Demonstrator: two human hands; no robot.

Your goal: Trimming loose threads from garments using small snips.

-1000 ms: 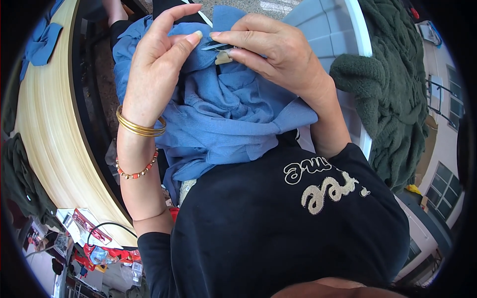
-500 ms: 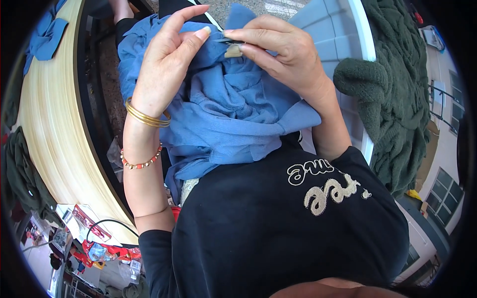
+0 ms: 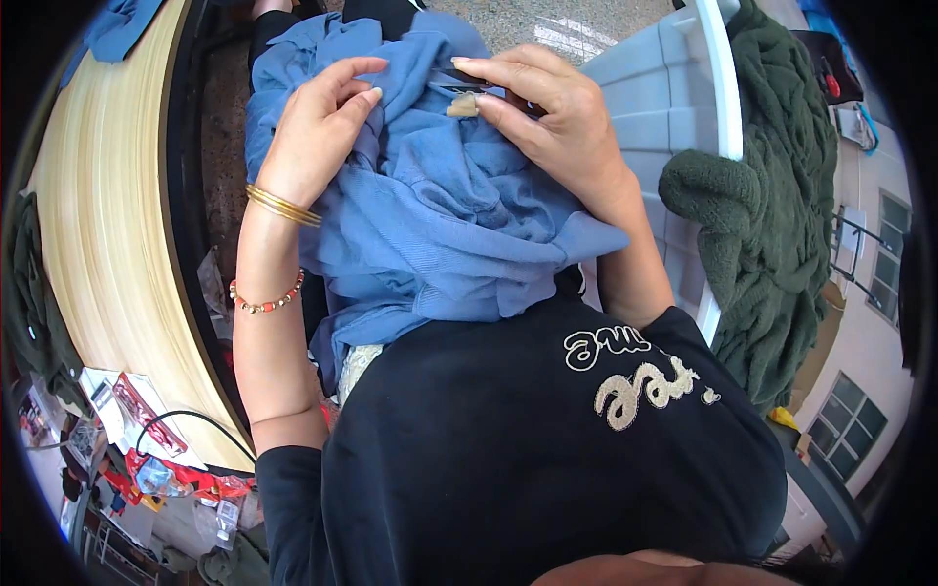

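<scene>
A blue ribbed knit garment lies bunched over my lap, its folds spreading under both hands. My left hand rests at its far left part, fingers curled and thumb bent in against the cloth; the fingertips are partly hidden. Between the thumb and fingers of my right hand is a small pair of thread snips, with dark blades directed left toward the cloth. A tan piece shows at my right thumb tip; whether it belongs to the snips I cannot tell. The snips' rear end is hidden inside the hand.
A pale wood table runs along my left, with papers at its near end. At my right stands a light blue plastic bin, with a dark green fleece pile beyond it. Blue cloth hangs at the table's far corner.
My left hand has drawn back left and nearer to me, its index finger now bent in. The right hand keeps the snips in nearly the same place. The whole view has shifted slightly.
</scene>
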